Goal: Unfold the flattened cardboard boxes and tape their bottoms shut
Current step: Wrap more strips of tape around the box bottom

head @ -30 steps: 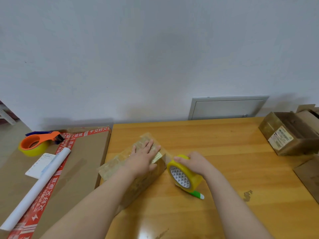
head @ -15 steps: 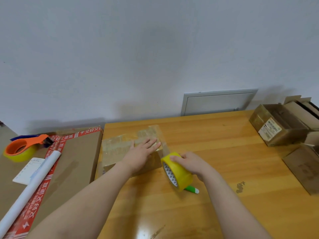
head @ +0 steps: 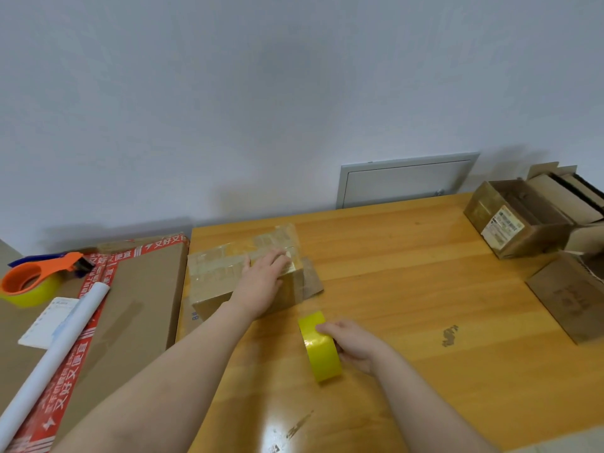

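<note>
Head view: the box (head: 219,276) sits at the worktop's (head: 408,273) ten o'clock corner, with the left hand (head: 261,282) pressing flat on top. The right hand (head: 354,343) grips the roll (head: 320,348), now drawn away to the box's five o'clock. A strip seemingly stretches between them, so taping looks underway.

The left hand (head: 261,282) lies palm down, fingers straight, on the tape-covered brown cardboard box (head: 219,276), its forearm reaching in from the near left. The right hand (head: 354,344), nearer and further right, curls round a yellow roll of tape (head: 322,354).
</note>
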